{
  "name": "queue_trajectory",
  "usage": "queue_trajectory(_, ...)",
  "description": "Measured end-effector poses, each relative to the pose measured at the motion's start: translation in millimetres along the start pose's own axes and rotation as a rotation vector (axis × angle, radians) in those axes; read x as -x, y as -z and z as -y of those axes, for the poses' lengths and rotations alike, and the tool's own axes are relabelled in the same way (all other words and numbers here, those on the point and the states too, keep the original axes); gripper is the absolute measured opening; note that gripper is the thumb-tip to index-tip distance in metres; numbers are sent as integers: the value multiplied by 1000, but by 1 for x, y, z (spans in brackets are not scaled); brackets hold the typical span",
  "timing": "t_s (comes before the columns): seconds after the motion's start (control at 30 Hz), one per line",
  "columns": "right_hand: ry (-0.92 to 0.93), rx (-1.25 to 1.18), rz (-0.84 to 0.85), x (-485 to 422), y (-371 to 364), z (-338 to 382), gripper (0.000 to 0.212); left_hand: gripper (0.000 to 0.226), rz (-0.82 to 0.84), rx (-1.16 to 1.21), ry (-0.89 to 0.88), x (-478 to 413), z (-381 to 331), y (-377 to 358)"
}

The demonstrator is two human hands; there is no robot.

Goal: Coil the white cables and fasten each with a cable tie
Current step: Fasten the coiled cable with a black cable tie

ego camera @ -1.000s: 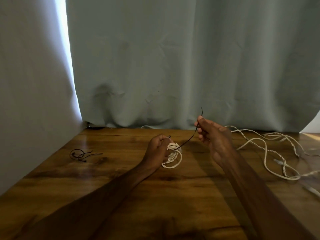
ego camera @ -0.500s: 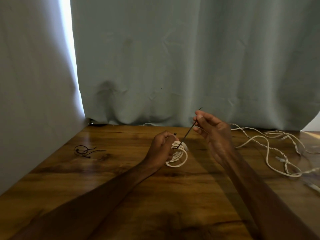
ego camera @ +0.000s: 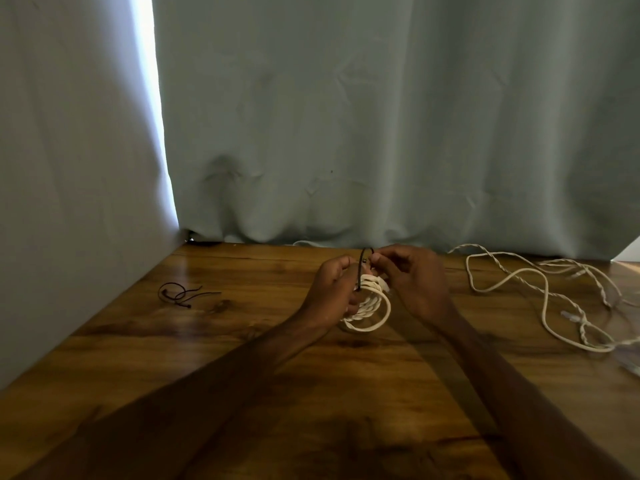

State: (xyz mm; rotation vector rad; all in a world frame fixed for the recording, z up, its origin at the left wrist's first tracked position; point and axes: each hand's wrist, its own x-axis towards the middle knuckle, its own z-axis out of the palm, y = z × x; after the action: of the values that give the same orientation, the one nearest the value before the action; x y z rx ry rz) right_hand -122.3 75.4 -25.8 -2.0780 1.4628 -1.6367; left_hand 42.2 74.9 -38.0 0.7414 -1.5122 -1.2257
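A small coil of white twisted cable [ego camera: 371, 306] hangs just above the wooden table [ego camera: 242, 358], gripped at its top by my left hand [ego camera: 334, 289]. A thin black cable tie [ego camera: 363, 268] loops round the coil's upper part and arches over it. My right hand [ego camera: 412, 282] pinches the tie's end close to the left hand's fingers. Loose white cables [ego camera: 540, 292] lie spread over the table to the right.
Spare black cable ties [ego camera: 180, 295] lie on the table at the left, near a pale grey curtain [ego camera: 346, 133] that closes off the back and left side. A clear plastic piece [ego camera: 630, 368] sits at the right edge.
My right hand has come down and left to the coil, bending the tie's long free end into a small arch over it. The left hand has kept its grip on the coil.
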Motion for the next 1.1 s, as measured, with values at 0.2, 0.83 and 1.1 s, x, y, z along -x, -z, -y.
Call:
queue_trajectory(0.2,-267,-304,9,2,0,10,9,25,1,-9,23,-1,0,0)
queue_trajectory(0.83,-565,-634,399,4,10,24,45,26,-263,-118,-9,-11,-1,5)
queue_trajectory(1.1,-203,-492,427,13,0,28,41,40,-300,-172,-33,-13,-3,10)
